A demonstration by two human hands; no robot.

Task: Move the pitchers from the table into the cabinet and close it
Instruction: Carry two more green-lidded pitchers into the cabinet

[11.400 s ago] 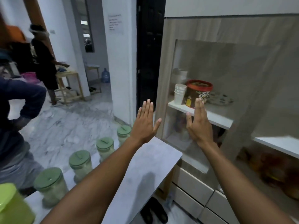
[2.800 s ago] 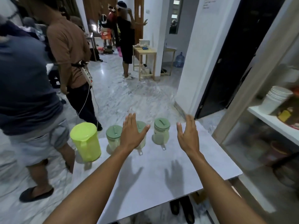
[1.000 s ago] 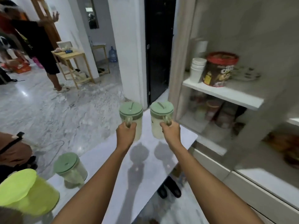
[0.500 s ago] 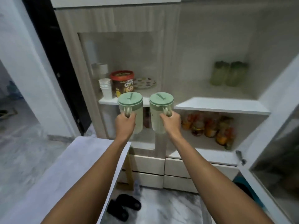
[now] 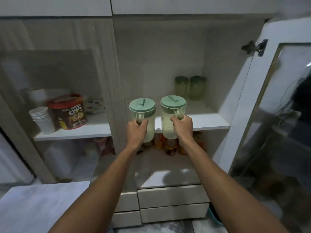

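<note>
The left hand (image 5: 137, 130) and right hand (image 5: 181, 126) each have fingers clamped round the handle of a translucent, green-lidded plastic pitcher (image 5: 143, 118), (image 5: 172, 115), held in the air before the white cabinet shelf (image 5: 208, 122). They look rigid, light and smooth-walled; the handles seem the surest hold.

Both bare arms reach forward, level and parallel; left hand (image 5: 137, 130) and right hand (image 5: 182, 126) are each fisted around a handle.
</note>
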